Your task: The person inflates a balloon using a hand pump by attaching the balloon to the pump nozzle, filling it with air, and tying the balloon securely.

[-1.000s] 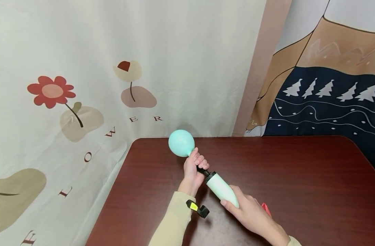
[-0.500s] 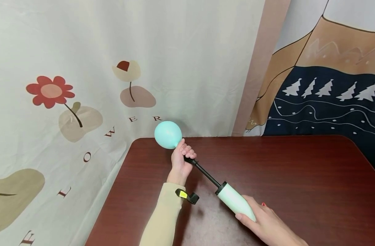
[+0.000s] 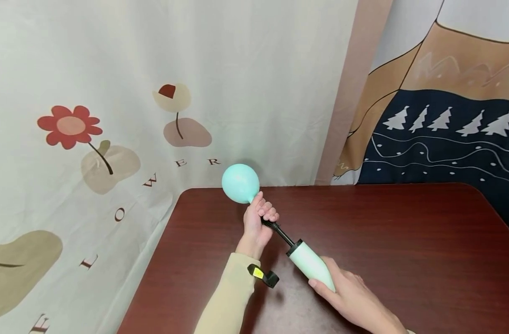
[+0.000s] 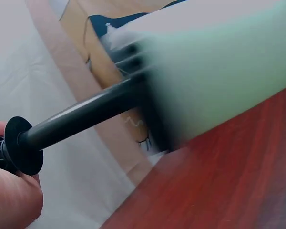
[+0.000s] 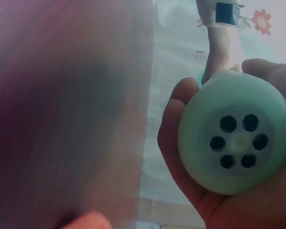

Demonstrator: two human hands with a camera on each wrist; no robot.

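Note:
A round turquoise balloon [image 3: 240, 183] is inflated above the far edge of the table. My left hand [image 3: 257, 220] grips the black handle end of a hand balloon pump, with the balloon's neck at its thumb. A stretch of black rod [image 4: 81, 117] shows between that handle and the pale green pump barrel [image 3: 312, 265]. Round the barrel's near end curls my right hand [image 3: 352, 292]. In the right wrist view, the barrel's end cap [image 5: 238, 140] shows a ring of dark holes, with fingers around it. The pump's nozzle is hidden by the left hand.
Below both hands lies the dark red-brown table [image 3: 388, 232]. A pale curtain [image 3: 258, 83] with printed flowers hangs behind and to the left, and a navy tree-patterned cloth [image 3: 446, 148] at the right. A black wrist camera [image 3: 271, 279] sits on the left sleeve.
The rod was mostly inside the barrel, then slid far out, and is now partly back in. Both hands spread apart, then came closer. A red thing behind the right hand has dropped from sight.

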